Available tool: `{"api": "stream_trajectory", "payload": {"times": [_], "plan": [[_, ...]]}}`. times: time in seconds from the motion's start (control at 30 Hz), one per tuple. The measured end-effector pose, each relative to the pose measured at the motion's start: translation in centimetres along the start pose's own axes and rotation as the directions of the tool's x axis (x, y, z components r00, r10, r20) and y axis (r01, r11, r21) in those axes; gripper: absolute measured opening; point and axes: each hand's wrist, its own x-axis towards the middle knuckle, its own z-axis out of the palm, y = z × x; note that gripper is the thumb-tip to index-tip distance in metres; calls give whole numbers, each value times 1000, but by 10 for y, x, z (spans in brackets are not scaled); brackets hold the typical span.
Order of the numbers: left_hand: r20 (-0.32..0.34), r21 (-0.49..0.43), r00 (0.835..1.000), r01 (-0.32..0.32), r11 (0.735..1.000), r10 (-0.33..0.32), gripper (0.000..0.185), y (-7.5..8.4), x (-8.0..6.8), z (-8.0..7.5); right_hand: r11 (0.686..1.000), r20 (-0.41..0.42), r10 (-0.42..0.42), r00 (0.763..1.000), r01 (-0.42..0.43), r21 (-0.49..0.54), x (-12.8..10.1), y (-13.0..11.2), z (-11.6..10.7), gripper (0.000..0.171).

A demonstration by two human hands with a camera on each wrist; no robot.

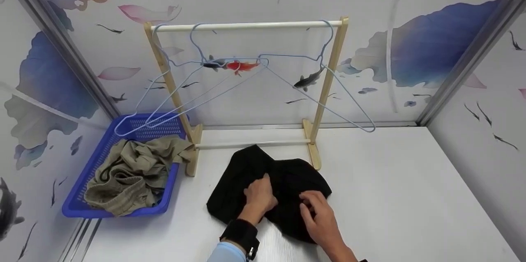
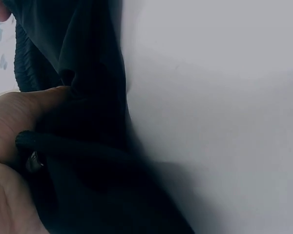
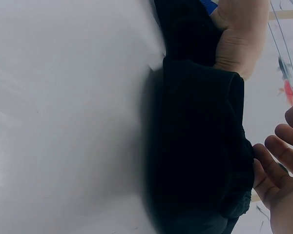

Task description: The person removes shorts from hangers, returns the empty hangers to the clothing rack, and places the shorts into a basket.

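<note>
A pair of black shorts [image 1: 287,171] lies bunched on the white table in two lobes, its gathered elastic edge [image 2: 27,63] showing in the left wrist view. My left hand [image 1: 259,196] grips the cloth near the middle. Its thumb presses on the fabric in the left wrist view, while folds hide most of the other fingers. On the other lobe, my right hand [image 1: 322,219] rests with loosely bent fingers. The right wrist view has the fingertips of that right hand [image 3: 283,170] touching the shorts' gathered edge, the other fingers spread away from it.
A blue plastic basket [image 1: 70,204] at the left holds a crumpled khaki garment [image 1: 123,180]. Behind the shorts stands a wooden rack with a white rod [image 1: 246,26], and several light blue wire hangers [image 1: 349,89] hang from it. Patterned panels enclose the table [image 1: 402,196].
</note>
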Motion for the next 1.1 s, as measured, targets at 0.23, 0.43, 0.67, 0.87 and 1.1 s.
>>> {"api": "stream_trajectory", "payload": {"times": [0.23, 0.43, 0.67, 0.87, 1.1], "plan": [[-29, -15, 999, -27, 1000, 26, 23, 0, -5, 1, 1000, -2, -1, 1000, 1, -9, 0, 0, 0, 19], [-123, -3, 990, -75, 997, 74, 22, -2, -15, 8, 1000, -7, -9, 1000, 9, -1, 1, 0, 0, 18], [-142, -25, 984, -109, 994, 104, 24, -11, -28, 8, 1000, -8, 0, 1000, 0, -1, -1, 0, 0, 17], [-157, -141, 980, -146, 979, 124, 41, -20, -35, 2, 1000, -6, 21, 1000, -21, 10, 0, 0, -1, 17], [-176, -283, 975, -183, 942, 137, 22, -25, -38, -4, 1000, -7, 11, 1000, -11, 8, 0, 2, -1, 19]]}}
